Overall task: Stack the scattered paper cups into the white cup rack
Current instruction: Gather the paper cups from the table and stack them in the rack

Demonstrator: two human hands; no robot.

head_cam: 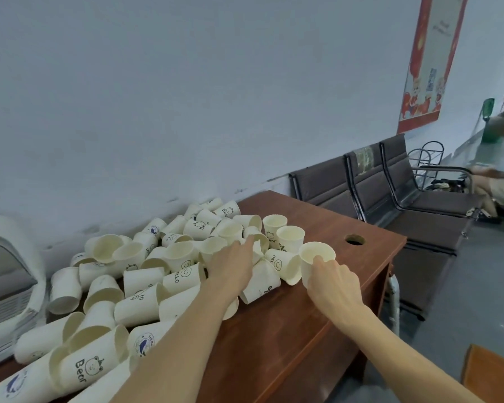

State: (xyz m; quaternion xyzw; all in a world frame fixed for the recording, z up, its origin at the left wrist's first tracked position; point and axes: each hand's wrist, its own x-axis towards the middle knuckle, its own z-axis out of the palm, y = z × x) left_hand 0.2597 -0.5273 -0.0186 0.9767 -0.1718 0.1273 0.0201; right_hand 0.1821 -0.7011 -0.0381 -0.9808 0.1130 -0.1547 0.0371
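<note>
Several white paper cups point(146, 274) lie scattered in a heap across the brown wooden desk point(274, 338), some on their sides, some printed "Bear" or "HELLO". My right hand point(335, 283) grips an upright cup point(317, 253) near the desk's right edge, thumb over its rim. My left hand point(233, 266) reaches into the pile with fingers extended, touching a cup point(255, 245). Two more cups point(282, 232) stand upright behind. A white cup rack point(9, 274) sits at the far left by the wall.
A round cable hole point(354, 239) is in the desk's far right corner. A row of dark waiting chairs point(390, 193) stands beyond the desk along the wall. A person sits at the far right. A red poster hangs on the wall.
</note>
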